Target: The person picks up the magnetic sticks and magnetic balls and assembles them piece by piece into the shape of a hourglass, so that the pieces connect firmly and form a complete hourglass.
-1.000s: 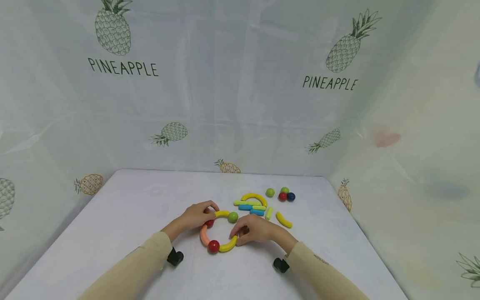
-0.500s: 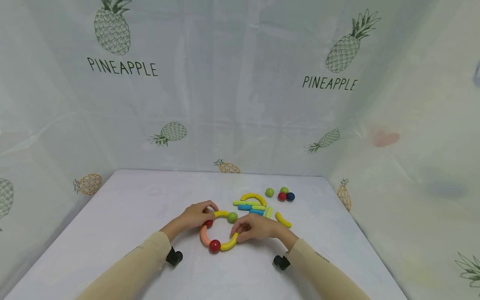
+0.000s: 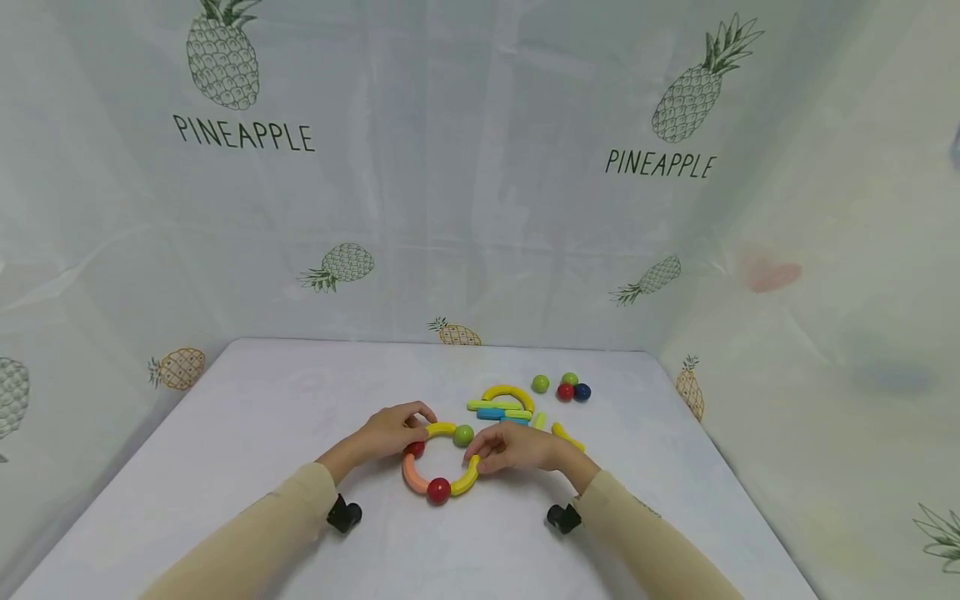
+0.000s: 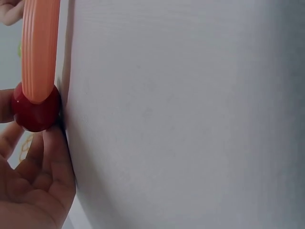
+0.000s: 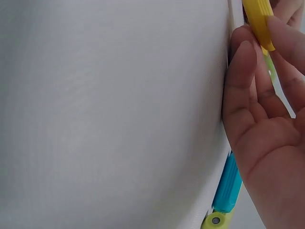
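Observation:
On the table lies a near-round chain of curved magnetic sticks and balls. My left hand [image 3: 388, 431] pinches the red ball [image 4: 35, 112] at its left side, where an orange curved stick [image 4: 40, 52] joins. A yellow curved stick [image 3: 441, 428] runs from there to a green ball [image 3: 463, 435]. A second red ball [image 3: 438, 490] sits at the bottom, touching the orange stick. From it a yellow curved stick [image 3: 467, 477] rises to my right hand [image 3: 513, 447], whose thumb and fingers pinch its upper end. That end and the green ball are apart.
Behind my right hand lie a larger yellow arc [image 3: 508, 391], blue straight sticks [image 5: 226, 185] and lime ones [image 3: 491, 405]. A loose yellow curved stick [image 3: 567, 437] is to the right. Several balls, including a dark blue one [image 3: 582, 392], sit farther back.
My right hand has moved slightly away from me, swinging the yellow stick's end toward the green ball. The bottom red ball has shifted right. My left hand has barely moved.

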